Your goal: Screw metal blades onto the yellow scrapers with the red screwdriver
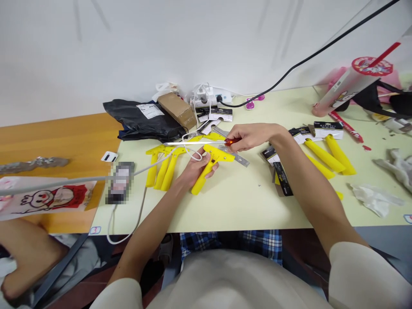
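My left hand (195,168) is wrapped round a yellow scraper (201,179), whose head points right. A metal blade (241,160) shows at the right end of that head, partly beneath my right hand. My right hand (249,136) is closed on the red handle of a screwdriver (232,141). Its long shaft points left, over the scraper and the tools behind it. Several more yellow scrapers (169,171) lie just left of my left hand. Other yellow handles (340,154) with black-and-white cards lie to the right of my right arm.
A pixelated phone-like object (119,182) lies at the left with a white cable. Behind are a black plastic parcel (144,120), a cardboard box (177,110) and a power strip (222,95). A tall cup (350,86) stands back right. Another person's limb (32,253) shows lower left.
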